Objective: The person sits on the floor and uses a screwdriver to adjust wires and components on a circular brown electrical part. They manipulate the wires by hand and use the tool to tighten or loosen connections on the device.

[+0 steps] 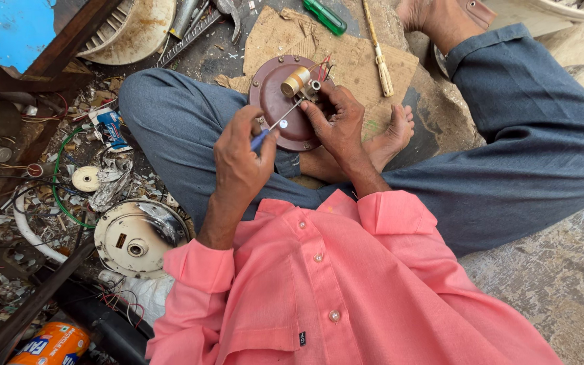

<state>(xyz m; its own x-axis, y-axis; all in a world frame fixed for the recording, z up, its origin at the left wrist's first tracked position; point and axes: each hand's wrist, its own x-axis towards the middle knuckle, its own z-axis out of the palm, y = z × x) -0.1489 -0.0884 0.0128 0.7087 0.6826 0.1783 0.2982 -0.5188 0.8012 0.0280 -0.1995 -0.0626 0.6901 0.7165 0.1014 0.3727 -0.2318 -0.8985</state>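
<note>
Sitting cross-legged on the floor, maroon round motor cover (285, 115) in lap. Left hand (241, 159), fingers clenched on a blue-handled screwdriver (275, 127), tip at the cover's centre. Right hand (339, 122) grips the cover's edge beside a brass cylinder (295, 81). Cardboard (346, 54) lies beyond.

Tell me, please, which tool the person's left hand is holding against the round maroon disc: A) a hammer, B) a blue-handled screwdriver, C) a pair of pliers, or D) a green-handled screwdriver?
B: the left hand grips a slim blue-handled screwdriver, its tip reaching the fitting on the maroon disc, which the right hand steadies; the green-handled screwdriver lies untouched on the cardboard.
</note>
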